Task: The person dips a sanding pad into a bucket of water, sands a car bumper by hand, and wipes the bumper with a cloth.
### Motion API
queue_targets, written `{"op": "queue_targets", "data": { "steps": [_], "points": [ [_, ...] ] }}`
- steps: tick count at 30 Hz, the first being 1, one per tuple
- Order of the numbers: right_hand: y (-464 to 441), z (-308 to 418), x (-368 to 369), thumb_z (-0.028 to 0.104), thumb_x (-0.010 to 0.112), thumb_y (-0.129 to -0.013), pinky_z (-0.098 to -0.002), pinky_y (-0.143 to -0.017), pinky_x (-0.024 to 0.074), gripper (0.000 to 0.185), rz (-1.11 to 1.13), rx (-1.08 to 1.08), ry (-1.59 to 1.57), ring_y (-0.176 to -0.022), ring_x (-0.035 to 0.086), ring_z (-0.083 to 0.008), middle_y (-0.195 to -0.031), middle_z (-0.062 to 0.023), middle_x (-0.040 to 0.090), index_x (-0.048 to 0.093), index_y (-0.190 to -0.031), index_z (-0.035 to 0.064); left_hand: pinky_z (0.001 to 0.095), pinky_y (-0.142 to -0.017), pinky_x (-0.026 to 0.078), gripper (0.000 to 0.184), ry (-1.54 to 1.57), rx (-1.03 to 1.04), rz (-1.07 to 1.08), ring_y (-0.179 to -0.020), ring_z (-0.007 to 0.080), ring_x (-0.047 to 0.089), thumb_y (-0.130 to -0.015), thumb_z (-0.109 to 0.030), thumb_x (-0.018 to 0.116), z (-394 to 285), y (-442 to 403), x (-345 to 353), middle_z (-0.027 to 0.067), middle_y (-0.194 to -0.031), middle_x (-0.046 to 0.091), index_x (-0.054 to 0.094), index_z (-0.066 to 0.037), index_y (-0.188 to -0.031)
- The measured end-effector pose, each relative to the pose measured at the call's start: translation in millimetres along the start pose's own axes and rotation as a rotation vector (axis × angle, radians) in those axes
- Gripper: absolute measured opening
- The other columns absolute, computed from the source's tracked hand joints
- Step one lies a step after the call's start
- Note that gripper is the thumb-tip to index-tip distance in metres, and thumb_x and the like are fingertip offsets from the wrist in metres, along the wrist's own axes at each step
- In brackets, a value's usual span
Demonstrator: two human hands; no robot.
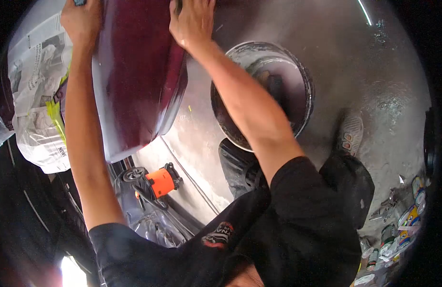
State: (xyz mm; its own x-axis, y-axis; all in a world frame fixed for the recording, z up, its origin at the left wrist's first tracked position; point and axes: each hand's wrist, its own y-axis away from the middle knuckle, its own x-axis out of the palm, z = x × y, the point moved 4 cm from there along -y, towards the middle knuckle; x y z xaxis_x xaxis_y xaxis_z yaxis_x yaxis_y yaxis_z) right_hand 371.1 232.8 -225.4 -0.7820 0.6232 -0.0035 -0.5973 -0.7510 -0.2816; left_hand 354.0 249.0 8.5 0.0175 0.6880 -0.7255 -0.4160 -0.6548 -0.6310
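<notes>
A glossy maroon car body panel (137,62) stretches down from the top of the view between my two arms. My left hand (81,24) is at its left edge, with the fingertips cut off by the frame. A small blue piece (80,2) shows at that hand; its kind is unclear. On the panel's right edge, my right hand (194,24) is bent, thumb toward the panel. Something dark shows between thumb and fingers, too little to name. Below my right forearm stands a round bucket (304,71) of cloudy liquid, partly covered by the arm.
Newspaper (37,91) with yellow-green tape (56,119) covers a surface at left. An orange and black wheeled device (161,182) is on the floor below the panel. My shoe (351,134) is right of the bucket. Several cans (407,220) and bottles lie at lower right.
</notes>
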Motion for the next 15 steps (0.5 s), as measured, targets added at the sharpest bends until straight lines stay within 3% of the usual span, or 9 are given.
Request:
{"op": "queue_targets", "data": {
  "steps": [3,5,7,10,13,15],
  "points": [
    [59.5,2.1,6.6,0.035,0.048,-0.103,-0.0644,-0.121,0.0156,0.068,0.137,-0.075,0.029,-0.154,0.018,-0.0396,-0.166,-0.0252,0.015,0.028,-0.155,-0.0042,0.0445,-0.076,0.048,0.045,0.055,-0.052,0.044,-0.077,0.0327,0.064,-0.095,-0.045,0.062,0.4,-0.1,-0.4,0.0190,-0.081,0.069,0.069,-0.001,-0.096],
    [163.4,12.7,10.7,0.029,0.060,-0.098,-0.0663,-0.120,0.0167,0.073,0.302,-0.161,-0.094,-0.154,0.016,-0.0418,-0.166,-0.0250,0.014,0.028,-0.155,-0.0036,0.0447,-0.076,0.048,0.045,0.081,-0.110,0.050,-0.077,0.0328,0.063,-0.095,-0.045,0.062,-5.0,0.4,-2.9,0.0188,-0.081,0.069,0.069,-0.001,-0.095],
    [245.8,23.9,6.9,0.032,0.064,-0.095,-0.0667,-0.119,0.0177,0.078,0.627,-0.189,-0.121,-0.154,0.016,-0.0418,-0.166,-0.0252,0.012,0.027,-0.156,-0.0020,0.0446,-0.076,0.048,0.045,0.098,-0.155,0.057,-0.076,0.0332,0.063,-0.094,-0.046,0.063,-12.2,4.0,-3.6,0.0189,-0.081,0.069,0.069,-0.001,-0.096],
    [211.5,17.0,6.4,0.031,0.062,-0.097,-0.0668,-0.119,0.0164,0.073,0.451,-0.218,-0.057,-0.154,0.017,-0.0404,-0.167,-0.0236,0.013,0.030,-0.155,-0.0011,0.0432,-0.074,0.048,0.045,-0.141,-0.005,-0.171,-0.073,0.0308,0.062,-0.094,-0.045,0.063,38.4,-8.0,15.3,0.0175,-0.078,0.068,0.069,-0.001,-0.095],
    [64.7,-8.2,-1.6,0.024,0.056,-0.099,-0.0650,-0.118,0.0223,0.059,0.023,-0.058,-0.027,-0.150,0.028,-0.0402,-0.160,-0.0232,0.032,0.040,-0.149,-0.0027,0.0440,-0.075,0.048,0.046,0.043,0.073,-0.118,-0.075,0.0318,0.062,-0.094,-0.045,0.063,28.7,-6.1,15.6,0.0193,-0.080,0.068,0.069,0.001,-0.095],
    [37.8,-14.8,-6.5,0.022,0.058,-0.097,-0.0669,-0.116,0.0243,0.058,0.057,-0.042,-0.068,-0.148,0.030,-0.0411,-0.158,-0.0235,0.035,0.041,-0.147,-0.0031,0.0441,-0.075,0.048,0.046,0.068,0.053,-0.120,-0.075,0.0318,0.062,-0.094,-0.045,0.063,27.2,-3.6,14.2,0.0193,-0.079,0.068,0.068,0.001,-0.094]
  ]
}}
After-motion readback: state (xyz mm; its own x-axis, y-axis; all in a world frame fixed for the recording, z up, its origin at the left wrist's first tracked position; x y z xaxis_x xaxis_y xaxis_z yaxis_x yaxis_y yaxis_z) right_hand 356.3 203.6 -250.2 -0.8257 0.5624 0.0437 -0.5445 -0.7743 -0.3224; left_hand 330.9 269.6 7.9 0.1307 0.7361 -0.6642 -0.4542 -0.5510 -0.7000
